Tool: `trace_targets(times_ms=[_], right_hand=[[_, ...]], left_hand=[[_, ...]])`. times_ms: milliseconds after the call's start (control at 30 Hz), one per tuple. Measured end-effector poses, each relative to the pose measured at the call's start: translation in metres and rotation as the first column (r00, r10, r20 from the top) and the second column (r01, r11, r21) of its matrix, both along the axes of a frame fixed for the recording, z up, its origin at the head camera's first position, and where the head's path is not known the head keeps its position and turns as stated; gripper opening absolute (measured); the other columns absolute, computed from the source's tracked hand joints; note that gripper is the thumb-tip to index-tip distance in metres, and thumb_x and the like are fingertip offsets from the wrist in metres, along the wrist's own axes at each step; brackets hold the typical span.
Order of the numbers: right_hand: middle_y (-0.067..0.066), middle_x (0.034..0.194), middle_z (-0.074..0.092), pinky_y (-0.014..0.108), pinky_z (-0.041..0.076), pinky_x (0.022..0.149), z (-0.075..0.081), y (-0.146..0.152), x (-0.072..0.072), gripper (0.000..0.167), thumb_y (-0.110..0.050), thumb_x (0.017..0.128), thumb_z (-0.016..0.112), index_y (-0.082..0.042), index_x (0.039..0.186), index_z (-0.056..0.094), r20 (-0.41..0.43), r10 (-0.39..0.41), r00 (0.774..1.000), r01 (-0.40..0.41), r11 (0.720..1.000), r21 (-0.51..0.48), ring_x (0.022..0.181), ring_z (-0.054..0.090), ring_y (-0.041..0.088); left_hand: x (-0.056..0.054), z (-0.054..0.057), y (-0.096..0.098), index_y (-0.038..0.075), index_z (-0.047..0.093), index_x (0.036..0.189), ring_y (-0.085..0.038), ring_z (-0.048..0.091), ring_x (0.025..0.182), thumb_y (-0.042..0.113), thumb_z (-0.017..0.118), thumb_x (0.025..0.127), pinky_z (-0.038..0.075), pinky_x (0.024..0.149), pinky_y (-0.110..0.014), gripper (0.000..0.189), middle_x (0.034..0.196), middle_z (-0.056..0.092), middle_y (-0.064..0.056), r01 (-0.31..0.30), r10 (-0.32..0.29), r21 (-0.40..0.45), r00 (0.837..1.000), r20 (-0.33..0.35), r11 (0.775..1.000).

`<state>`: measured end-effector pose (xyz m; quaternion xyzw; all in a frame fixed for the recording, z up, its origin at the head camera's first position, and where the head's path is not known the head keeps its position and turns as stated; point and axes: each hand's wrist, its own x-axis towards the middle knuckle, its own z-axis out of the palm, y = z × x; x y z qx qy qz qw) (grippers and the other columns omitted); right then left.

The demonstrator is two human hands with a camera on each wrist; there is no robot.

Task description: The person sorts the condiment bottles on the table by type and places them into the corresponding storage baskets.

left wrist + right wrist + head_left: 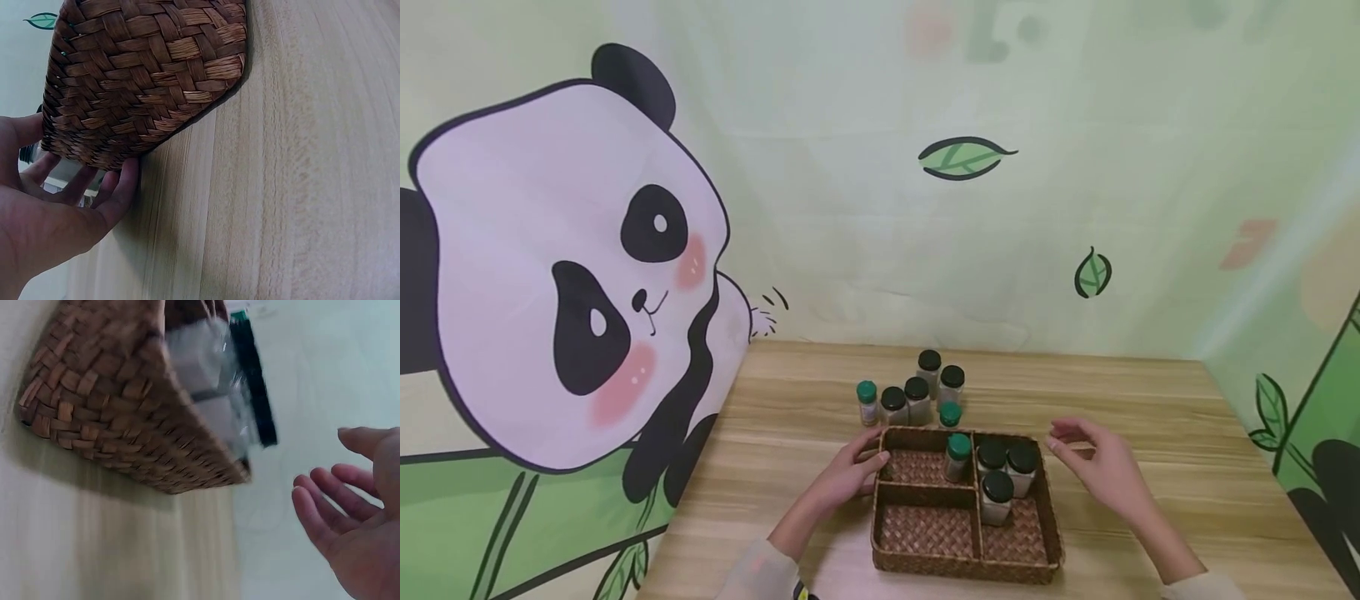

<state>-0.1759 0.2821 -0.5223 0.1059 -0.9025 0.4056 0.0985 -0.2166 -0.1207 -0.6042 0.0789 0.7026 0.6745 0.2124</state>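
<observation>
A brown woven basket [925, 565] with three compartments stands on the table. My left hand [846, 475] grips its back left corner, the thumb over the rim and the fingers along the outer wall [144, 69]. Off the basket's right side, my right hand [1101, 467] is in the air, its fingers relaxed and holding nothing; the right wrist view shows a gap between the fingertips and the basket wall [94, 400]. Inside the right compartment are three black-capped jars [997, 500]. A green-capped jar [958, 458] stands in the back left compartment. The front left compartment holds nothing.
Behind the basket stand several more black-capped jars [917, 402], with a green-capped jar [868, 404] at their left. Another green-capped jar [950, 414] is partly hidden by the back rim. A printed panda backdrop [850, 208] borders the wooden table [1150, 417].
</observation>
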Motion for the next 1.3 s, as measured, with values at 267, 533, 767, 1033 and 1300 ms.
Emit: trace_targets(times_ms=[267, 533, 767, 1033, 1300], right_hand=[[0.028, 0.129, 0.066, 0.038, 0.064, 0.084, -0.038, 0.007, -0.016, 0.046, -0.021, 0.107, 0.067, 0.011, 0.138, 0.059, 0.247, 0.006, 0.969, 0.046, 0.978, -0.205, 0.115, 0.067, 0.041], [0.031, 0.135, 0.061, 0.036, 0.061, 0.081, -0.062, -0.002, -0.019, 0.039, -0.01, 0.109, 0.057, 0.012, 0.141, 0.056, 0.329, 0.009, 0.944, 0.067, 0.973, -0.219, 0.12, 0.063, 0.041], [0.034, 0.142, 0.056, 0.053, 0.058, 0.096, -0.067, -0.005, -0.017, 0.045, -0.015, 0.112, 0.052, 0.013, 0.147, 0.049, 0.416, 0.013, 0.909, 0.092, 0.969, -0.231, 0.132, 0.055, 0.05], [0.025, 0.146, 0.057, 0.052, 0.055, 0.097, -0.072, -0.001, -0.02, 0.048, -0.024, 0.111, 0.058, 0.007, 0.148, 0.053, 0.505, 0.072, 0.86, 0.155, 0.906, -0.395, 0.137, 0.05, 0.037], [0.03, 0.152, 0.05, 0.048, 0.06, 0.084, -0.072, 0.005, -0.016, 0.053, -0.025, 0.111, 0.057, 0.009, 0.15, 0.049, 0.549, 0.135, 0.825, 0.181, 0.856, -0.484, 0.127, 0.058, 0.034]], left_hand=[[-0.001, -0.002, 0.005, 0.015, 0.039, 0.164, -0.051, 0.043, 0.145, 0.021, 0.053, 0.113, 0.057, 0.101, -0.055, 0.054, 0.164, 0.034, -0.028, 0.013, -0.013, 0.01, 1.0, 0.005, 1.0], [-0.004, -0.006, 0.004, 0.013, 0.038, 0.164, -0.051, 0.044, 0.144, 0.022, 0.056, 0.112, 0.056, 0.101, -0.055, 0.057, 0.164, 0.033, -0.028, 0.013, -0.014, 0.034, 1.0, 0.023, 0.999], [-0.002, -0.006, 0.001, 0.012, 0.039, 0.164, -0.052, 0.043, 0.144, 0.023, 0.058, 0.111, 0.057, 0.101, -0.055, 0.058, 0.163, 0.034, -0.029, -0.023, 0.022, 0.042, 0.999, 0.031, 0.999], [0.002, -0.003, 0.004, 0.008, 0.045, 0.16, -0.049, 0.05, 0.139, 0.019, 0.062, 0.109, 0.061, 0.093, -0.049, 0.055, 0.157, 0.044, -0.028, -0.114, 0.115, 0.028, 0.993, -0.018, 0.993], [0.004, 0.023, -0.005, 0.003, 0.053, 0.152, -0.047, 0.059, 0.131, 0.022, 0.063, 0.109, 0.059, 0.096, -0.053, 0.049, 0.15, 0.054, -0.025, -0.15, 0.131, -0.126, 0.98, -0.149, 0.981]])
